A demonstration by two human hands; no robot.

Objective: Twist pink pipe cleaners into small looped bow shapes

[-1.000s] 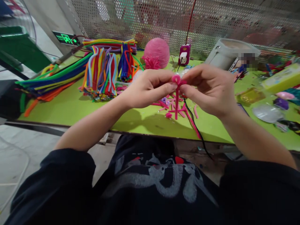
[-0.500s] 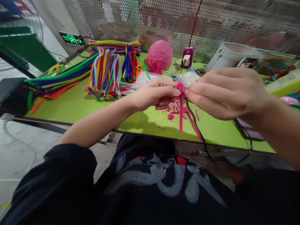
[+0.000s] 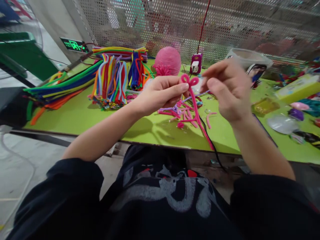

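Pinched between the thumb and fingers of my left hand (image 3: 166,91) is a pink pipe cleaner (image 3: 192,95), bent into two small loops at the top with a straight tail hanging down. My right hand (image 3: 228,90) is off to its right, thumb and fingers apart, with nothing visible in it; its fingertips are a little blurred. Beneath the hands lie cut pink pipe cleaner pieces (image 3: 186,116) and a small pink pompom-like bit (image 3: 180,125) on the green table (image 3: 140,133).
Bundles of coloured pipe cleaners (image 3: 110,80) stand at left, with long ones (image 3: 62,90) beside them. Behind are a pink ball (image 3: 168,60) and a purple socket box (image 3: 196,63). A clear bucket (image 3: 250,56) and a yellow box (image 3: 297,88) stand at right. A black cable (image 3: 216,155) hangs over the front edge.
My right hand has let go of the pink pipe cleaner and moved right, its fingers opening. Two loops now show where one was visible. My left hand keeps its pinch.
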